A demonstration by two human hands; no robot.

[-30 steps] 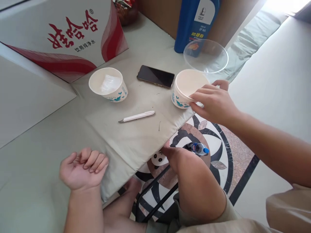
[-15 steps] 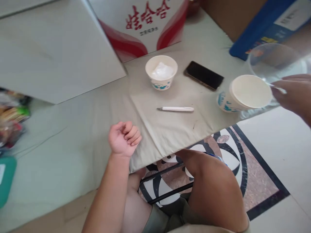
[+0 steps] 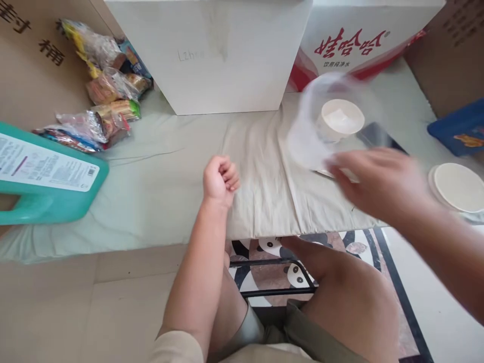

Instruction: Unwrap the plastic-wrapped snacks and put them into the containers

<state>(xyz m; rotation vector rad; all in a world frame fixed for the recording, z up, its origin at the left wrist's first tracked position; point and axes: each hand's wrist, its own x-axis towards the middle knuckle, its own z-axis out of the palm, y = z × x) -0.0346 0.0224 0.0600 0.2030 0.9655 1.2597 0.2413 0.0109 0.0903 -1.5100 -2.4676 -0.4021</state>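
The clear plastic lid (image 3: 321, 121) hangs in the air above the table (image 3: 170, 166), smeared by motion blur so its rim is hard to trace. The right hand (image 3: 378, 184) holds it at its lower edge, at about 5 o'clock from the lid's middle; the fingers (image 3: 342, 174) seem to pinch the rim, though the blur leaves the exact grip unclear. Seen through the lid, at 1 o'clock from the hand, stands a paper bowl (image 3: 341, 118) with something white inside. A dark phone (image 3: 380, 136) lies just beside it, partly hidden by the hand. At 3 o'clock a second paper bowl (image 3: 457, 187) sits near the table edge, cut off by the frame. The left hand (image 3: 220, 180) rests on the cloth at 9 o'clock from the right one, fingers curled shut on nothing. Behind stand a white box (image 3: 227, 50) and a red-printed carton (image 3: 355, 45). At far left lie snack packets (image 3: 106, 106) and a teal jug (image 3: 45, 181), cut off.
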